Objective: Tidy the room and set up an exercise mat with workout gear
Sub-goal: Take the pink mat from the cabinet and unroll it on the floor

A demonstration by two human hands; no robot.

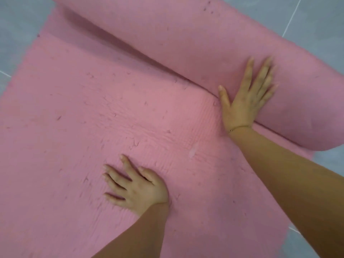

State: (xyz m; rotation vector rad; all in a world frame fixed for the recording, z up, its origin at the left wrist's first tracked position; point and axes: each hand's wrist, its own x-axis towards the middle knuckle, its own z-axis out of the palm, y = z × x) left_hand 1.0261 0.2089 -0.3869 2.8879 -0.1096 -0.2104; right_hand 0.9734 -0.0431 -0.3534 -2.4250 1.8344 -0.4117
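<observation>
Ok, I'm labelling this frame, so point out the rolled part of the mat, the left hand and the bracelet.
rolled part of the mat (pixel 186 43), head view, on its upper curved surface.
left hand (pixel 138 190), head view, on the back of the hand.
bracelet (pixel 239 127), head view, on the thin band at the right wrist.

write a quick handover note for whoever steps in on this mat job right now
Left hand: open, palm flat on the unrolled part of the pink foam exercise mat.
Right hand: open, pressed against the rolled-up part of the mat.
Done: near section lies flat on the grey tiled floor.
Left: unroll the rest, then bring the workout gear; none is in view.
</observation>
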